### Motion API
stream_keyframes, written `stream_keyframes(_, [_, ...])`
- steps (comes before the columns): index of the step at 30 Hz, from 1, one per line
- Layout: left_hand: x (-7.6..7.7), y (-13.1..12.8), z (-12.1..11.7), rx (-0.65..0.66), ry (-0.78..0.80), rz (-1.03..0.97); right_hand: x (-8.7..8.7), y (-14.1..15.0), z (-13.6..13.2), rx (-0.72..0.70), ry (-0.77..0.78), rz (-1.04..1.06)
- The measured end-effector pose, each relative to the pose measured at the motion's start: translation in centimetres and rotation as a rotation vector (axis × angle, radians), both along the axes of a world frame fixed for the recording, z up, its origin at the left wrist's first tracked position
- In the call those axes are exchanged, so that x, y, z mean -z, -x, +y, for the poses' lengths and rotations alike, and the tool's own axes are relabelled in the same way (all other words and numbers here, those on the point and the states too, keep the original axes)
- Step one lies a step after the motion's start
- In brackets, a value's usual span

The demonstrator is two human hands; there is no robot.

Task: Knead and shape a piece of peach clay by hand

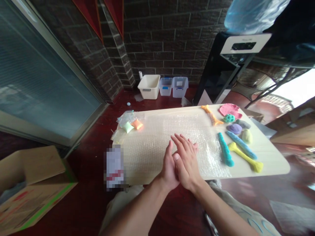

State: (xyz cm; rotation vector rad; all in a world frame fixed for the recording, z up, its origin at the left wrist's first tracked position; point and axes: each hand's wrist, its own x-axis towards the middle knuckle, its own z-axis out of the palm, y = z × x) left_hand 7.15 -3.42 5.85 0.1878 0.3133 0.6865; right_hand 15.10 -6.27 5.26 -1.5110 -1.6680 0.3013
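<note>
My left hand [169, 170] and my right hand [189, 164] meet palm to palm above the near edge of the table [273, 160]. Both have their fingers stretched out, the right lying over the left. Whether anything sits between the palms is hidden. Beneath them spreads clear bubble wrap [152, 150]. To the right lie soft clay-like pieces: a teal roll [225, 149], a blue roll [241, 144], a yellow bone shape [246, 157] and an orange bone shape [212, 115]. Beyond are a pink flat piece [230, 109], a green holed lump [228, 118] and a purple lump [234, 128].
Small green [127, 127] and orange [137, 124] packets lie at the table's left end, beside a clear plastic bag [126, 117]. An open cardboard box [41, 193] stands on the floor at left. Bins [149, 87] line the brick wall; a water dispenser [214, 68] stands right.
</note>
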Motion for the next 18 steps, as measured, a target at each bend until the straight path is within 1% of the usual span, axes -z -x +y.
stream_keyframes(2, [0.3,0.2,0.3,-0.003,-0.008,0.015,0.1,0.2,0.3,-0.021,0.003,0.038])
stream_keyframes(4, [0.6,0.4,0.9,0.004,-0.039,0.037,0.3,0.2,0.8,-0.057,0.002,0.134])
stream_keyframes(5, [0.7,0.5,1.2,0.018,-0.053,0.050,0.4,0.0,1.0,-0.064,0.003,0.219])
stream_keyframes(7, [0.6,0.6,1.9,0.052,-0.061,0.068,0.5,-0.6,1.3,-0.033,0.012,0.467])
stream_keyframes(9, [0.2,0.6,2.4,0.090,-0.055,0.064,0.3,-1.5,1.5,0.046,0.026,0.704])
stream_keyframes(10, [0.1,0.6,2.5,0.111,-0.051,0.055,0.2,-2.0,1.5,0.084,0.030,0.755])
stream_keyframes(11, [0.0,0.5,2.4,0.134,-0.045,0.047,0.0,-2.4,1.4,0.113,0.026,0.744])
stream_keyframes(12, [0.0,0.3,2.3,0.159,-0.038,0.038,-0.2,-2.8,1.2,0.126,0.017,0.673])
stream_keyframes(14, [0.2,-0.2,1.9,0.187,-0.029,0.023,-0.4,-3.1,0.9,0.111,0.004,0.414])
stream_keyframes(16, [0.5,-0.7,1.2,0.146,-0.040,0.012,-0.4,-2.9,0.6,0.073,0.022,0.141])
stream_keyframes(18, [0.6,-1.1,0.7,0.081,-0.061,0.004,-0.3,-2.4,0.4,0.047,0.055,-0.036])
